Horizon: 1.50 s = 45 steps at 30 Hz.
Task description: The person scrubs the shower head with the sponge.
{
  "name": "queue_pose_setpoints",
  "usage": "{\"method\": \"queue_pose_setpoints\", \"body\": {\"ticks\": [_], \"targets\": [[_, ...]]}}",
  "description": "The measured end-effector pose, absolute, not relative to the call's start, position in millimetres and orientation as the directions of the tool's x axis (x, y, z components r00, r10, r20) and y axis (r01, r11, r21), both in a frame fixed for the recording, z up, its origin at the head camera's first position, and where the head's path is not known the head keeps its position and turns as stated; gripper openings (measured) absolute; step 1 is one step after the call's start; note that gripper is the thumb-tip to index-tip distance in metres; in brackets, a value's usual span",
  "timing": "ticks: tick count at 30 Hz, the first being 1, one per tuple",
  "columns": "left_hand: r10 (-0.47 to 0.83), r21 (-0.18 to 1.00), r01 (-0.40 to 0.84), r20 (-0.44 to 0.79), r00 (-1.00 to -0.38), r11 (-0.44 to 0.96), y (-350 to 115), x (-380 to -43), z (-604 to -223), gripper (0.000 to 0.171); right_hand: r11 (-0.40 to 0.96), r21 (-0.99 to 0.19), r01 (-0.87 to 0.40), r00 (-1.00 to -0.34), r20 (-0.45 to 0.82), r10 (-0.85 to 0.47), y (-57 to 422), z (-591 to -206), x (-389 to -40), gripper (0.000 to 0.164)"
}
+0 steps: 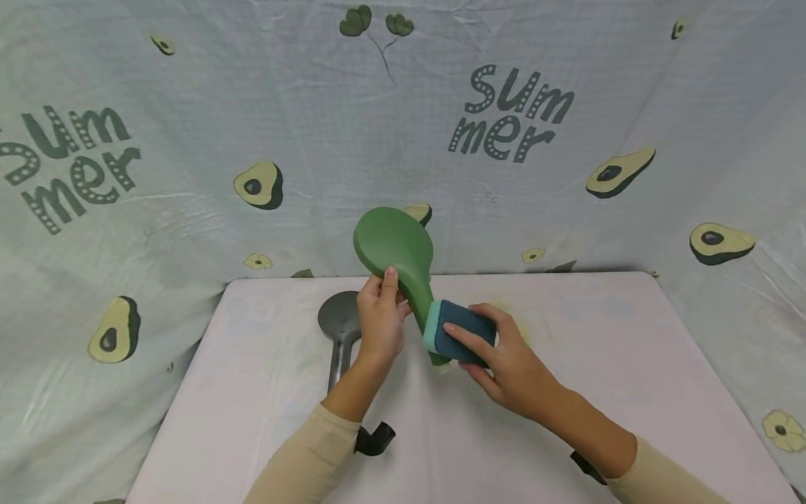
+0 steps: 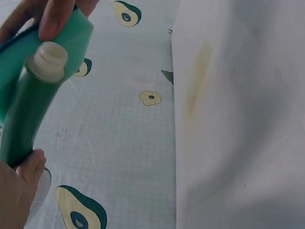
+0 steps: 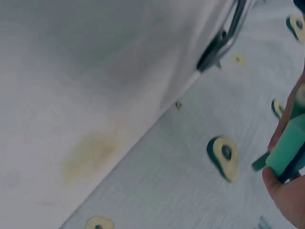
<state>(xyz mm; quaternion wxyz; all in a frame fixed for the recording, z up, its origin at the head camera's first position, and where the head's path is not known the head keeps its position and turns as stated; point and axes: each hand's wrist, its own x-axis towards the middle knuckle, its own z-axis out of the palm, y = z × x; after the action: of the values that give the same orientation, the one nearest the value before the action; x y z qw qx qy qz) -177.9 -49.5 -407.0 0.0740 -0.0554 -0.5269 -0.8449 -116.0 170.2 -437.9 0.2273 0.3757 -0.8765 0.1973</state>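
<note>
My left hand [image 1: 380, 322] holds a green hand shower head [image 1: 392, 241] by its neck, thumb on top, tilted above the table with its round head up and to the left. In the left wrist view its handle ends in a white threaded connector [image 2: 50, 61]. My right hand [image 1: 513, 367] grips a sponge [image 1: 464, 333], dark blue on one face and mint green on the other. The sponge's mint side [image 2: 76, 40] lies against the lower handle, close by the connector. A grey shower head [image 1: 338, 316] rests on the table, partly hidden behind my left hand and forearm.
The pale table [image 1: 264, 350] ends at a cloth backdrop [image 1: 352, 140] printed with avocados and lettering. A yellowish stain [image 2: 200, 78] marks the tabletop. A black bent piece [image 1: 376, 439] shows beside my left sleeve, and another dark object [image 1: 587, 467] lies partly under my right forearm.
</note>
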Motion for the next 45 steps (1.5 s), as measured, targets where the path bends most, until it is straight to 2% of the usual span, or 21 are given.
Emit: {"method": "queue_pose_setpoints", "body": {"ticks": [4,10,14,18,20,21,24,25,29,30,32,34,37,40,42,45], "targets": [[-0.074,0.878,0.178,0.162,-0.984,-0.445,-51,-179,-407,0.041,0.602,-0.201,-0.773,-0.603,0.529,-0.598,185,-433,-125,0.050],[-0.107,0.871,0.192,0.161,-0.981,-0.453,-54,-180,-405,0.040,0.511,-0.101,-0.853,-0.482,0.527,-0.700,201,-433,-124,0.044],[-0.133,0.880,0.175,0.129,-0.983,-0.441,-54,-181,-405,0.038,0.475,0.042,-0.879,-0.383,0.529,-0.757,189,-428,-117,0.044],[-0.155,0.890,0.159,0.101,-0.983,-0.427,-53,-180,-404,0.037,0.438,0.239,-0.867,-0.294,0.465,-0.835,167,-423,-108,0.039],[-0.155,0.894,0.163,0.107,-0.982,-0.418,-53,-180,-404,0.037,0.422,0.318,-0.849,-0.272,0.422,-0.865,158,-421,-103,0.036],[-0.150,0.894,0.167,0.114,-0.982,-0.416,-54,-179,-404,0.037,0.417,0.335,-0.845,-0.267,0.412,-0.871,155,-420,-101,0.041],[-0.130,0.888,0.171,0.127,-0.983,-0.426,-55,-179,-405,0.038,0.431,0.296,-0.852,-0.292,0.415,-0.862,152,-420,-100,0.065],[-0.123,0.884,0.170,0.129,-0.984,-0.435,-55,-179,-405,0.038,0.441,0.255,-0.860,-0.309,0.427,-0.850,154,-420,-101,0.062],[-0.110,0.865,0.176,0.140,-0.984,-0.470,-57,-178,-404,0.039,0.466,0.011,-0.885,-0.402,0.487,-0.775,169,-426,-108,0.029],[-0.110,0.863,0.182,0.147,-0.983,-0.472,-58,-177,-404,0.039,0.472,-0.042,-0.881,-0.429,0.495,-0.756,175,-429,-110,0.027],[-0.109,0.861,0.192,0.159,-0.981,-0.472,-58,-175,-402,0.039,0.485,-0.132,-0.865,-0.480,0.500,-0.721,186,-434,-113,0.035],[-0.110,0.864,0.196,0.163,-0.980,-0.463,-58,-174,-402,0.040,0.503,-0.166,-0.848,-0.512,0.499,-0.699,195,-436,-114,0.035],[-0.129,0.867,0.203,0.161,-0.978,-0.455,-57,-173,-401,0.039,0.542,-0.143,-0.828,-0.537,0.480,-0.694,198,-429,-112,0.032],[-0.167,0.876,0.217,0.159,-0.973,-0.432,-56,-172,-401,0.038,0.569,-0.024,-0.822,-0.510,0.477,-0.716,184,-418,-107,0.061],[-0.180,0.882,0.223,0.161,-0.970,-0.414,-56,-172,-401,0.036,0.570,0.084,-0.818,-0.473,0.465,-0.748,169,-413,-102,0.073],[-0.173,0.891,0.226,0.170,-0.970,-0.393,-55,-171,-403,0.035,0.546,0.243,-0.802,-0.424,0.411,-0.807,147,-412,-94,0.065]]}}
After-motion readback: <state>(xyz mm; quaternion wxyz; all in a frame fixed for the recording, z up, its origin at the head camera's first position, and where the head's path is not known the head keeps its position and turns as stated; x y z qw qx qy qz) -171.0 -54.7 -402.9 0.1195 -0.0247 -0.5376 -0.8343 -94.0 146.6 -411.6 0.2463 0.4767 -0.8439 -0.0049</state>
